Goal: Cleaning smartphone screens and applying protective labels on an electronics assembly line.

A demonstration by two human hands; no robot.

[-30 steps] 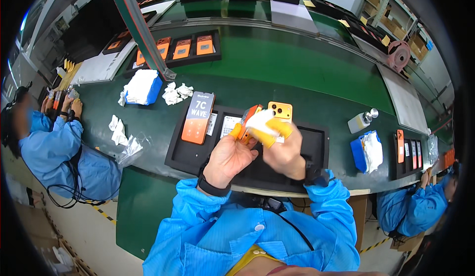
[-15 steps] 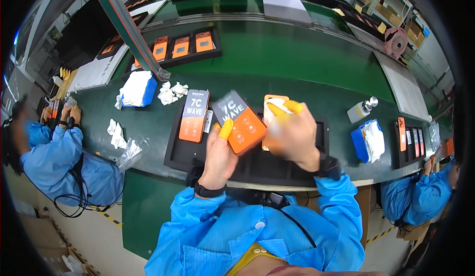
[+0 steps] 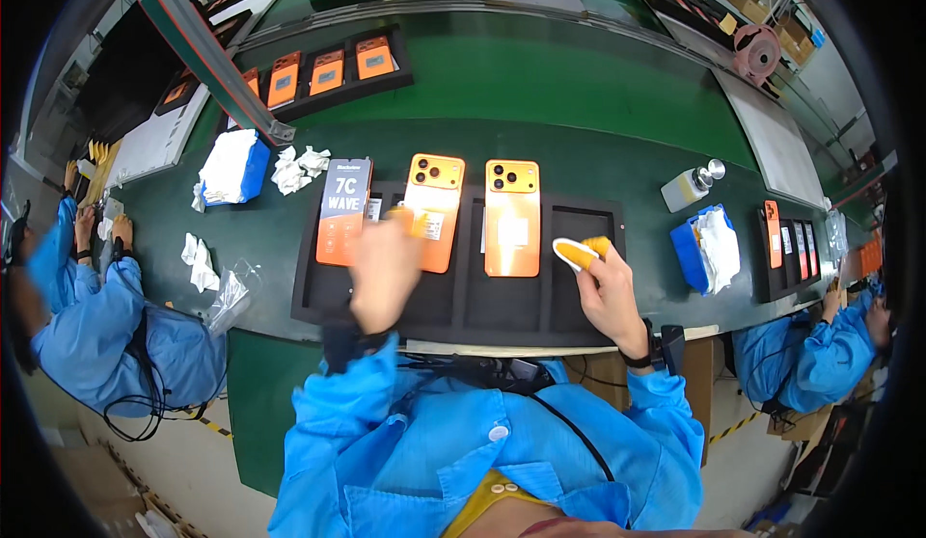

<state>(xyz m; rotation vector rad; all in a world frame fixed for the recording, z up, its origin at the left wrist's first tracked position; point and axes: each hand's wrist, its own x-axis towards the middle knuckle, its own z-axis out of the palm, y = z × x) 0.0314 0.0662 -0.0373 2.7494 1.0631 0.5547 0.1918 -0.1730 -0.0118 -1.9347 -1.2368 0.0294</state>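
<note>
A black compartmented tray lies in front of me. On its left is a phone showing a grey and orange front. Beside it an orange phone, camera side up, has my left hand at its left edge. Motion smears those fingers, so I cannot tell whether they grip it. Another orange phone lies camera side up further right, with no hand on it. Above the tray's right compartment, my right hand, in yellow finger covers, pinches a folded white wipe.
A blue box of white wipes and crumpled wipes stand left. To the right are a bottle and a second blue box. A far tray holds orange phones. People in blue work at both sides.
The phone held tilted in my left hand now appears camera side up over the tray. My right hand has moved right, off the other orange phone, with the wipe.
</note>
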